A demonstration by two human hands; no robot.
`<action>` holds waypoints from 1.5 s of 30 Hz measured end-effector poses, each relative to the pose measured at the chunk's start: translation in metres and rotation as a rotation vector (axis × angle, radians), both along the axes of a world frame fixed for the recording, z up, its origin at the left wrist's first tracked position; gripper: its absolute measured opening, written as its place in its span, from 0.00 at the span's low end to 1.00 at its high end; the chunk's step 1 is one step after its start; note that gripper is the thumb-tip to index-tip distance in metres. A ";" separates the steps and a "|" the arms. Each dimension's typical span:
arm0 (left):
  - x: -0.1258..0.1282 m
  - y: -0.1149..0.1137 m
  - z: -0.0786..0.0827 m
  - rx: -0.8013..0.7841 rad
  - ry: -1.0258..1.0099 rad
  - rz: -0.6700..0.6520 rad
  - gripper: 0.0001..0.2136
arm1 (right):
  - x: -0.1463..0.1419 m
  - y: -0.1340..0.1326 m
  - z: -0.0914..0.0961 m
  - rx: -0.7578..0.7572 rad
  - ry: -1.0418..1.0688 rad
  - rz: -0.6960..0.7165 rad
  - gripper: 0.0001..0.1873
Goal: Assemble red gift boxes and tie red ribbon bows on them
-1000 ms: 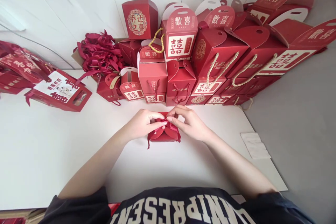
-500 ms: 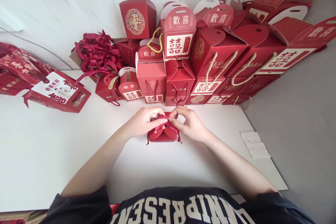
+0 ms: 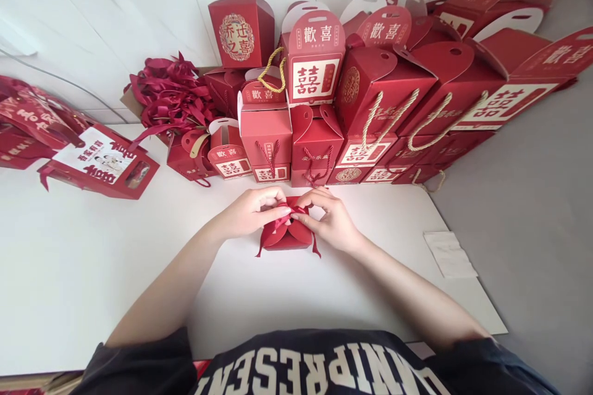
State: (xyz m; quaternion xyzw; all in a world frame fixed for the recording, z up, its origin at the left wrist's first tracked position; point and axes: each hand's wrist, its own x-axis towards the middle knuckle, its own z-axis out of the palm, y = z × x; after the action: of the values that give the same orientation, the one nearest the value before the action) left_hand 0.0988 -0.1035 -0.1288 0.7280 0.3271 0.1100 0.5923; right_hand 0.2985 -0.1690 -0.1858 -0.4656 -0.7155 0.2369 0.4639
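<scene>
A small red gift box [image 3: 287,241] with curved top flaps sits on the white table in front of me. Across its top runs a red ribbon [image 3: 282,220], its two tails hanging at the left and right sides. My left hand [image 3: 252,213] pinches the ribbon between thumb and fingers at the box's upper left. From the other side my right hand [image 3: 332,217] pinches it too, fingertips close to the left ones. The fingers partly hide the ribbon's middle, so I cannot tell how it is knotted.
Behind the box stand stacked red gift boxes [image 3: 317,129], some with rope handles. A heap of loose red ribbons [image 3: 173,95] lies back left, near a red box with a white label [image 3: 104,154]. Folded white paper [image 3: 449,254] lies at the table's right edge.
Both hands have shifted slightly left on the ribbon. The right fingertips have moved down and toward the middle, and a small dark gap now shows below them between the flaps.
</scene>
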 end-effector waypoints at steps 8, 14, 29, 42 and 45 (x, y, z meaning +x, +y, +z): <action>0.002 0.003 -0.008 -0.055 -0.002 0.046 0.11 | 0.013 0.004 0.001 0.407 -0.396 0.202 0.08; 0.002 0.000 -0.004 0.048 0.046 0.017 0.11 | 0.015 0.007 0.007 0.362 -0.429 0.259 0.11; 0.005 -0.023 -0.004 0.751 0.247 0.118 0.08 | 0.011 0.005 0.004 0.260 -0.257 0.248 0.11; -0.003 -0.019 -0.029 1.069 0.095 0.050 0.06 | 0.010 0.005 0.008 -0.206 -0.017 0.104 0.10; -0.003 -0.018 -0.028 1.154 0.102 0.052 0.07 | 0.008 0.009 0.004 -0.337 0.108 0.151 0.10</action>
State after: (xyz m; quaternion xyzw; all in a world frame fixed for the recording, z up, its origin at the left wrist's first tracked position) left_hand 0.0957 -0.1219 -0.1565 0.9293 0.2600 0.2499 0.0802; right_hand 0.3066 -0.1604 -0.1817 -0.4682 -0.6728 0.4121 0.3978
